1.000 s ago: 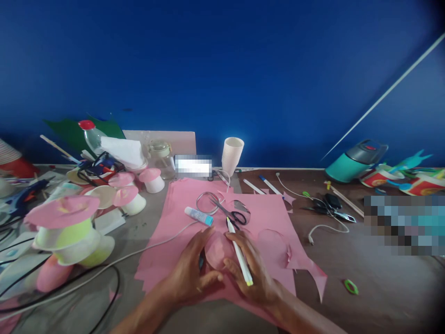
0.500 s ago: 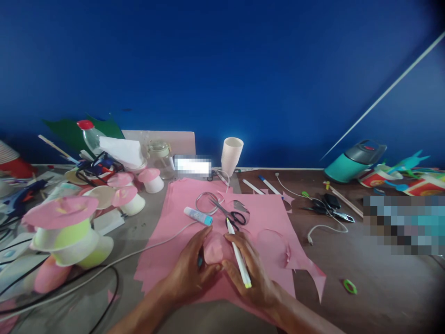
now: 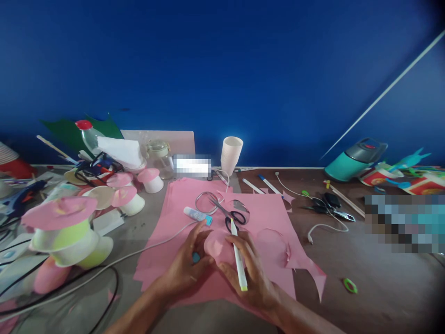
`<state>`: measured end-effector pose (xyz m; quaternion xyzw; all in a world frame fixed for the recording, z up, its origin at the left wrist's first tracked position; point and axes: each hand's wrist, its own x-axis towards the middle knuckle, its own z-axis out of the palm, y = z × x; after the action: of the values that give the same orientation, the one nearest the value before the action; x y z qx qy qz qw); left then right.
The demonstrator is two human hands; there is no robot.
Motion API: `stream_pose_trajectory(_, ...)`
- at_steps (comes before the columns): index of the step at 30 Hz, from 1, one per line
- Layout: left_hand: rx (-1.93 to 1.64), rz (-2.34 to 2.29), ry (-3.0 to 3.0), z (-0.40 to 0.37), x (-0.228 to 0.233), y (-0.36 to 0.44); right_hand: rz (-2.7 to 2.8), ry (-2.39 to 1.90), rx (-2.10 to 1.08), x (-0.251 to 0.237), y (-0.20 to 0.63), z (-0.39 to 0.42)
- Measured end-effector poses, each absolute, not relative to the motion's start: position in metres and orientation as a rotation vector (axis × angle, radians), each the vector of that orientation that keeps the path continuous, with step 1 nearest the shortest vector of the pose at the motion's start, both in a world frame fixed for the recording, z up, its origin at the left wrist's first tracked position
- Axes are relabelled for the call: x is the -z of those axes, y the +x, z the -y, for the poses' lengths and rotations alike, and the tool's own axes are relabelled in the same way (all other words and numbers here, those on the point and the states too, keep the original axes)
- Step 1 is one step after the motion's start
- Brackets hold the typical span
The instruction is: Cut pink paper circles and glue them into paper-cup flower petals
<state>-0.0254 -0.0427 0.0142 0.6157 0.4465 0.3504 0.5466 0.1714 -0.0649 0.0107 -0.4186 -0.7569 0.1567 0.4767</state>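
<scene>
My right hand [image 3: 255, 269] is closed around a white marker with yellow ends [image 3: 239, 264], while its fingers also grip a small rounded pink paper piece [image 3: 219, 246]. On the other side of that piece, my left hand [image 3: 186, 264] curls with thumb and fingers at its edge. A small blue item [image 3: 195, 257] shows between the left thumb and fingers; what it is I cannot make out. Just beyond my hands, scissors with black handles [image 3: 227, 213] and a glue stick [image 3: 194, 214] lie on the pink paper sheets [image 3: 167, 260].
A stack of white paper cups [image 3: 231, 155] stands at the back. Cups with pink paper tops [image 3: 62, 213] crowd the left side, near cables [image 3: 139, 253]. To the right are markers [image 3: 269, 184], a white cord [image 3: 327, 226], a green ring [image 3: 350, 285] and a teal bottle [image 3: 344, 162].
The left thumb has drawn back a little to the left from the pink paper piece. The piece has turned slightly, and the marker has tilted more upright with the right hand.
</scene>
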Motion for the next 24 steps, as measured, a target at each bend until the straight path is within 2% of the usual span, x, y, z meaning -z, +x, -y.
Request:
stream_pose_trajectory(10, -0.829, -1.039, 1.836, 0.047, 0.006, -0.035, 1.844, -1.023, -0.396, -0.011, 0.169, 0.066)
stream_pose_trajectory(24, -0.721, -1.201, 1.861, 0.047, 0.000, -0.028, 1.879, -0.965, -0.300, -0.010, 0.174, 0.066)
